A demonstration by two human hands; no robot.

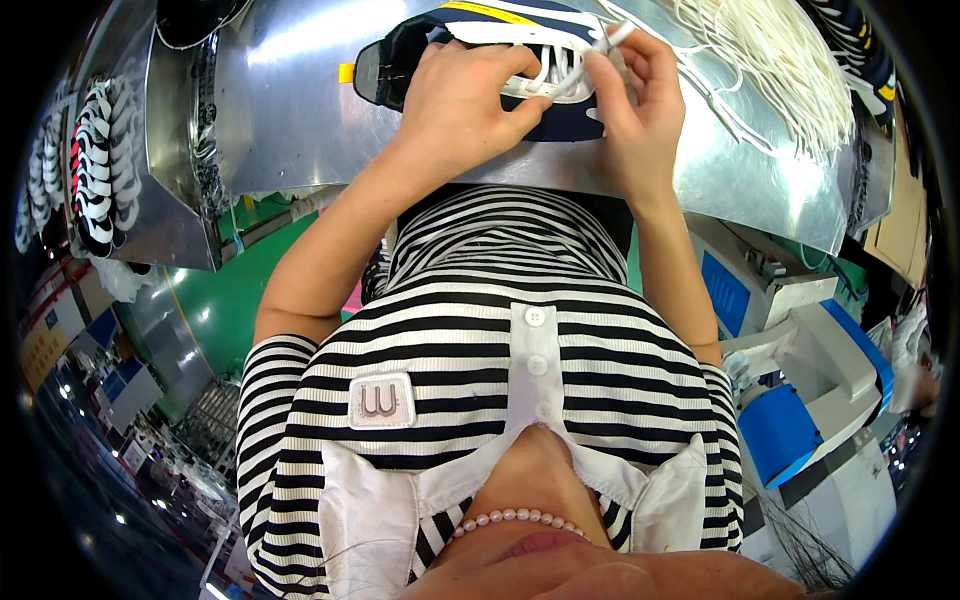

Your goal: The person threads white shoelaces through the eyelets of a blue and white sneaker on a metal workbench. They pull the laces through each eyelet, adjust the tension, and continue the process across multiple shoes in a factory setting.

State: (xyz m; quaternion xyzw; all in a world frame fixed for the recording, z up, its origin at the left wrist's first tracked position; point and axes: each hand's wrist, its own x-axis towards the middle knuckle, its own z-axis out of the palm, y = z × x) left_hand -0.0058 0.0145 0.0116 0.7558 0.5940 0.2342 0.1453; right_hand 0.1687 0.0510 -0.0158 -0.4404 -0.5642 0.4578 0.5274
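Observation:
A dark blue and white sports shoe (420, 45) lies on a shiny metal worktable (290, 110) in front of me. My left hand (460, 100) presses down on the shoe's upper and holds it steady. My right hand (630, 85) pinches a white shoelace (610, 38) at the eyelets, its tip pointing up between the fingers. Both forearms reach up from my striped shirt toward the shoe.
A bundle of white laces (770, 50) lies on the table to the right. More black-and-white shoes (95, 165) hang in a rack at left. A white and blue machine (800, 370) stands at right. The floor below is green (230, 300).

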